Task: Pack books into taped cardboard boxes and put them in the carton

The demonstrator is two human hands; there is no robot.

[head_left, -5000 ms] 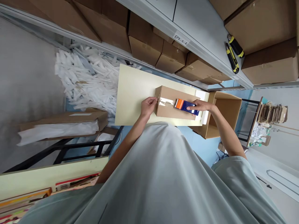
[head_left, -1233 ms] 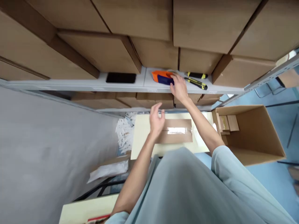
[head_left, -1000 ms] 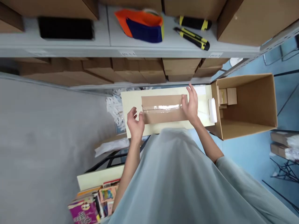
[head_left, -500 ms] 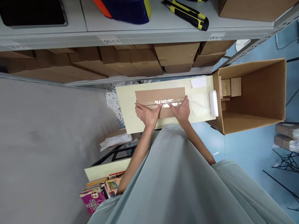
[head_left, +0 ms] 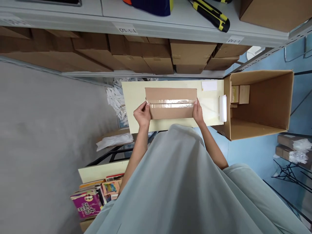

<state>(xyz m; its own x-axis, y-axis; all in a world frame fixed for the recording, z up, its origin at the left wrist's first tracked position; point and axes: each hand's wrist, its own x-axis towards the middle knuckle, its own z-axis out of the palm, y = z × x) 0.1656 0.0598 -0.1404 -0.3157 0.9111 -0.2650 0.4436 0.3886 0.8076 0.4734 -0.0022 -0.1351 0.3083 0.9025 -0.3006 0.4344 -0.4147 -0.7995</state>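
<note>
A flat brown cardboard box [head_left: 170, 112] lies on a pale yellow table [head_left: 133, 97], with a strip of clear tape [head_left: 170, 104] along its top seam. My left hand [head_left: 142, 114] presses against the box's left end, fingers curled at the tape's end. At the right end my right hand [head_left: 198, 112] does the same. The orange and blue tape dispenser [head_left: 151, 4] rests on the grey shelf above.
A large open carton [head_left: 263, 100] holding small boxes stands right of the table. A white roll [head_left: 222, 108] and a white label [head_left: 209, 85] lie on the table's right part. Yellow-black cutters [head_left: 211, 14] sit on the shelf. White scraps [head_left: 114, 97] pile at left; books [head_left: 92, 198] below.
The tape dispenser was put on the shelf. Both hands came to the box's middle, then slid apart along the tape to its two ends.
</note>
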